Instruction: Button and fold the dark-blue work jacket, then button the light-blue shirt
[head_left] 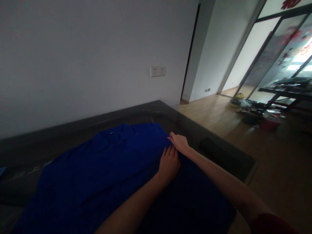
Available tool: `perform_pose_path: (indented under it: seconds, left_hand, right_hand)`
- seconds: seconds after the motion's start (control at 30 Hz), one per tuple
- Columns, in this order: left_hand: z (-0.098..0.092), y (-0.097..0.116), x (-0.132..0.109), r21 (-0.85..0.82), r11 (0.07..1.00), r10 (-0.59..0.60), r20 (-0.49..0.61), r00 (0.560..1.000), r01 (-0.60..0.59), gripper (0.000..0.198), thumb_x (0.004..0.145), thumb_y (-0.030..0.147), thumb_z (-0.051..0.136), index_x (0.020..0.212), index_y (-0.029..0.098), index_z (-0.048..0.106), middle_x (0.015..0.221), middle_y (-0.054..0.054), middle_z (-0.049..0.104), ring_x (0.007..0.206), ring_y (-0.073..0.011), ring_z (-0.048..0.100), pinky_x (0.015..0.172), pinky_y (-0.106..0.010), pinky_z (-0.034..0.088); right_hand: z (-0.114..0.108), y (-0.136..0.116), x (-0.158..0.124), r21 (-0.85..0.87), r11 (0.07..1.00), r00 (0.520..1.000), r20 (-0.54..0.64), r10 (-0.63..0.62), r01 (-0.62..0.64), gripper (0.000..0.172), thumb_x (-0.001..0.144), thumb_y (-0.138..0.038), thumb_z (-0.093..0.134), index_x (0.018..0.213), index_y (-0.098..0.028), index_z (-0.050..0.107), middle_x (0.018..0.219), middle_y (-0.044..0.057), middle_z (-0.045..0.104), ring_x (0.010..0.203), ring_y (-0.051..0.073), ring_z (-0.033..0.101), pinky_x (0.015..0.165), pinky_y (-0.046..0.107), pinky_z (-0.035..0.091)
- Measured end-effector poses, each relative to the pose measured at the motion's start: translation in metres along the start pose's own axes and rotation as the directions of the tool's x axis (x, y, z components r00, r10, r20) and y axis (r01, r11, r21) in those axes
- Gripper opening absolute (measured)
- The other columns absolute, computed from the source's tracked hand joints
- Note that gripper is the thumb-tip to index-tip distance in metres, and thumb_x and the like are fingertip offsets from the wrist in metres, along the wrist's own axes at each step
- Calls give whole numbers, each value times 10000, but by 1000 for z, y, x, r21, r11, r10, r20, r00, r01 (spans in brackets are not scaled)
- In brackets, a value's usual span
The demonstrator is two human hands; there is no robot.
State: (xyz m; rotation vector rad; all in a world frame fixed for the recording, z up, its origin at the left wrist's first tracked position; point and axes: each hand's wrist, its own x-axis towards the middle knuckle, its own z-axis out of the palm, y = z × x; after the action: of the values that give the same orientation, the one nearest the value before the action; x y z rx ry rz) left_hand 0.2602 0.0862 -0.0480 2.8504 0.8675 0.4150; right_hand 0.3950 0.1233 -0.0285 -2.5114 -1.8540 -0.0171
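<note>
A blue collared shirt [114, 162] lies spread over a dark, glossy table [192, 130], its collar toward the wall. My left hand [170, 162] rests on the cloth near the right shoulder, fingers extended and lying flat. Just beyond it, my right hand [179, 142] pinches the shirt's upper right edge between thumb and fingers. The cloth right of my hands sits in deep shadow, so its folds are hard to make out. My right forearm passes over that part.
A wall socket [158, 71] is on the pale wall behind the table. A dark oblong item [213, 148] lies near the table's right edge. On the wooden floor at right are bags and boxes, including a red box [269, 123], beside another table [290, 92].
</note>
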Motion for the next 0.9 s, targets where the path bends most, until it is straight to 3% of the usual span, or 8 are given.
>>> perform_pose_path:
  seconds: [0.13, 0.27, 0.43, 0.53, 0.67, 0.77, 0.9]
  left_hand:
    - [3, -1, 0, -6, 1000, 2, 22, 1000, -2, 499, 920, 296, 373, 1376, 93, 398, 1456, -147, 400, 1364, -273, 329, 1140, -508, 230]
    - [-1, 0, 1, -26, 1000, -6, 41, 999, 7, 515, 908, 276, 400, 1385, 82, 379, 1445, -146, 416, 1350, -267, 354, 1124, -495, 275]
    - [-18, -9, 7, -17, 999, -31, -19, 999, 31, 414, 910, 266, 422, 1284, 106, 498, 1354, -139, 519, 1250, -243, 478, 1058, -391, 387]
    - [-22, -23, 10, 40, 996, -77, -62, 995, 79, 381, 919, 282, 423, 1250, 128, 534, 1320, -134, 550, 1255, -256, 470, 1084, -441, 340]
    - [-12, -34, 8, 81, 993, -82, -72, 994, 88, 432, 938, 374, 391, 1325, 207, 485, 1393, -113, 486, 1330, -280, 379, 1103, -520, 275]
    - [-3, -31, 5, 81, 997, -12, -75, 997, 18, 441, 950, 405, 352, 1354, 259, 452, 1416, -94, 461, 1354, -266, 348, 1113, -525, 250]
    - [1, -23, 5, 67, 997, 49, -76, 996, -44, 454, 951, 398, 345, 1338, 197, 470, 1415, -114, 460, 1360, -248, 338, 1140, -492, 214]
  right_hand:
    - [2, 4, 5, -40, 998, 999, -5, -41, 41, 331, 973, -457, 318, 1111, -237, 523, 932, 98, 713, 862, 253, 683, 683, 298, 456]
    - [1, 11, 6, 3, 999, 999, -5, -51, 51, 296, 957, -466, 377, 1096, -257, 534, 937, 73, 708, 862, 244, 677, 677, 286, 443]
    - [0, 19, 4, 61, 997, 998, 4, -57, 57, 242, 930, -450, 460, 1066, -270, 548, 976, 46, 701, 870, 223, 663, 673, 272, 423]
    - [-3, 27, 3, 79, 996, 999, 0, -44, 44, 185, 924, -394, 490, 1037, -270, 566, 980, 36, 699, 868, 222, 656, 664, 270, 417]
    - [-14, 32, 5, 201, 980, 993, -119, 25, 0, 179, 942, -283, 442, 1052, -265, 582, 1040, 21, 687, 923, 190, 639, 721, 255, 426]
    - [-23, 19, 15, 245, 969, 981, -192, 13, 35, 253, 967, -323, 380, 1088, -246, 588, 1075, 42, 680, 969, 189, 631, 786, 259, 436]
    - [-24, -11, 38, 91, 994, 998, -4, 55, -54, 434, 941, -502, 381, 1026, -166, 643, 1049, 154, 684, 968, 283, 647, 762, 336, 471]
